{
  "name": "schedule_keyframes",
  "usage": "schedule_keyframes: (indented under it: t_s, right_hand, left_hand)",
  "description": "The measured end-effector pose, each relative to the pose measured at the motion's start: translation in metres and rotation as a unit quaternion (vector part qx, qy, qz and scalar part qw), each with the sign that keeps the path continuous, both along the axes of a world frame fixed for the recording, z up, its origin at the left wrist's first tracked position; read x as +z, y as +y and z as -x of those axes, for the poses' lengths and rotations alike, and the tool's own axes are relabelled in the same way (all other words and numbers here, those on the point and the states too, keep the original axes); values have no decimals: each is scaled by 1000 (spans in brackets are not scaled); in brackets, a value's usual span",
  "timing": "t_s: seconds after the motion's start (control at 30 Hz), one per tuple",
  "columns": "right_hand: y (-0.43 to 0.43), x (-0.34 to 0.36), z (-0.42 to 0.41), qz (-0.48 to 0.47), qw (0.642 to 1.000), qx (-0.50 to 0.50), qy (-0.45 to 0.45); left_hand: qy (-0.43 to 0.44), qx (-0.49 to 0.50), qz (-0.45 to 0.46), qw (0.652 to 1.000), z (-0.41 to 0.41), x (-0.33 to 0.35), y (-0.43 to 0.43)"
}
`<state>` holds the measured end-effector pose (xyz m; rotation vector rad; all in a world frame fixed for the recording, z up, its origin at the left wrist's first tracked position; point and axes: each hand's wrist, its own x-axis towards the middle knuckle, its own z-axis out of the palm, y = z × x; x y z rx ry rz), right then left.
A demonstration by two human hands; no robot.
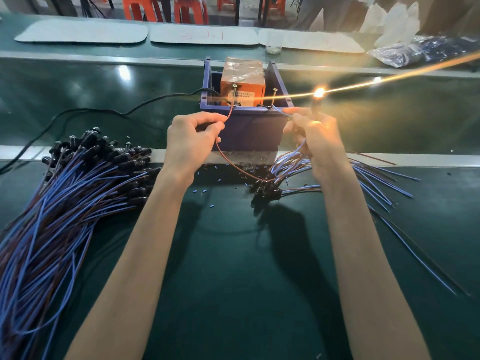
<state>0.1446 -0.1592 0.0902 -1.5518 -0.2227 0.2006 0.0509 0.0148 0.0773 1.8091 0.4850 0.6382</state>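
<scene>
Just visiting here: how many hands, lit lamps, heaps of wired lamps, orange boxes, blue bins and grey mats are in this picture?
Hands (left hand, right hand): 2
Lit lamp, gripped by the right hand, its brown wire pinched by the left hand: 1
Heaps of wired lamps: 2
Orange box: 1
Blue bin: 1
Grey mats: 3
Total: 10

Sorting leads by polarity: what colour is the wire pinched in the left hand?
Reddish-brown thin wire, pinched by left hand; head view.
</scene>
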Motion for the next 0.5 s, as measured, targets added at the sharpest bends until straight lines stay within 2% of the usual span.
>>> schedule_keyframes:
  t_s: [0.33, 0.43, 0.5]
  right_hand:
    - [-4, 3, -1, 18, 1000, 6, 4]
    - [-9, 6, -4, 43, 999, 19, 3]
    - [-12, 10, -6, 59, 998, 33, 12]
  left_hand:
    - [15, -11, -9, 1000, 0, 0, 3]
    - [61, -68, -13, 996, 5, 2, 9]
    - [127, -122, -53, 983, 10, 3, 12]
